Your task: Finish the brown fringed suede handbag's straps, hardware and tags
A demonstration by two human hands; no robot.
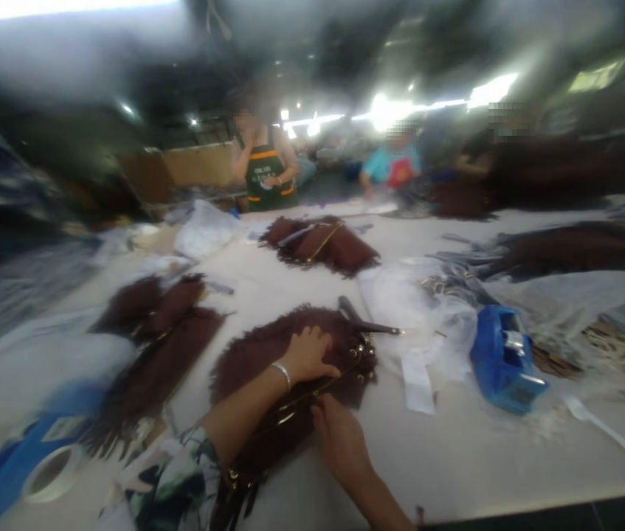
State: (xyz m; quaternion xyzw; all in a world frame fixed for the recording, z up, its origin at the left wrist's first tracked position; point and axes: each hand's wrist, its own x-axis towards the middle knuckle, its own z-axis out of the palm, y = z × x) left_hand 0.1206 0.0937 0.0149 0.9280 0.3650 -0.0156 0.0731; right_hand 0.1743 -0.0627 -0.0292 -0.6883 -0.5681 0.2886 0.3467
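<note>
A brown furry bag (pixel 268 354) with gold chain and hardware lies on the white table (pixel 456 457) in front of me. My left hand (pixel 308 352), with a silver bracelet at the wrist, rests on top of the bag, fingers curled onto the fur. My right hand (pixel 337 435) sits at the bag's near edge, its fingertips tucked against the chain, so what they pinch is hidden. A dark handle or strap (pixel 367 324) sticks out at the bag's far right.
More brown furry bags lie at the left (pixel 162 324) and further back (pixel 323 247). A blue tape dispenser (pixel 503 358) stands to the right, a white plastic spoon (pixel 603 426) near it, a tape roll (pixel 49 472) at lower left. Other people work across the table.
</note>
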